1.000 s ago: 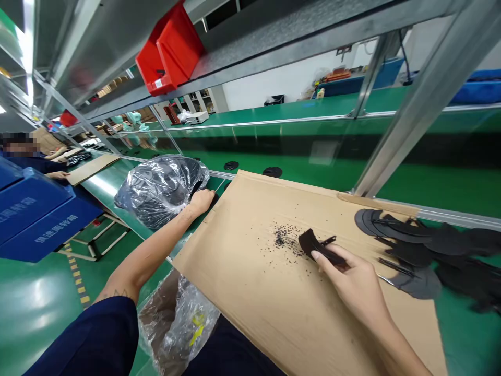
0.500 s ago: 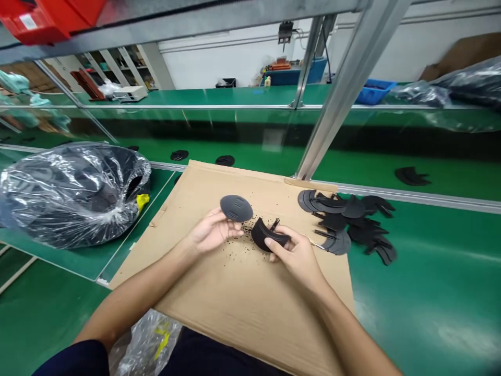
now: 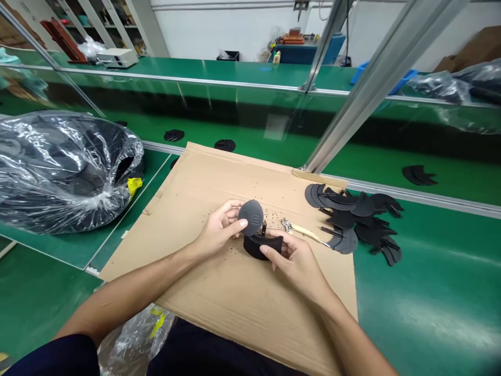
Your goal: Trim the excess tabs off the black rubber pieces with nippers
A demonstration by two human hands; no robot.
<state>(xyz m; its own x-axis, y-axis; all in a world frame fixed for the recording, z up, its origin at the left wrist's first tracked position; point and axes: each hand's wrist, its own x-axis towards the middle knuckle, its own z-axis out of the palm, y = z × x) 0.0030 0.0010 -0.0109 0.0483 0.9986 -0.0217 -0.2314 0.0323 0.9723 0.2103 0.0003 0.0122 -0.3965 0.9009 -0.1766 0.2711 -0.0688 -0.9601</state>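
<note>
A clear plastic bag of dark parts [image 3: 66,175] lies beyond the left edge of the brown cardboard sheet [image 3: 235,308]. The left hand [image 3: 219,227] pinches a dark-grey flat disc [image 3: 250,216], now closer to the curved black piece [image 3: 258,248] clasped by the right hand [image 3: 295,256] over mid-sheet. Overlap suggests paired handling; contact is unconfirmed. Cream-handled metal pliers [image 3: 307,231] lie toward the right edge.

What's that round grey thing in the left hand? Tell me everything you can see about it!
The dark grey disc is flat and round, looks like dull plastic, and has small marks on the side facing us. The left hand holds it tilted up above the cardboard, thumb on its face. Its bottom edge is by the curved black piece in the right hand; I can't tell if they touch.
</note>
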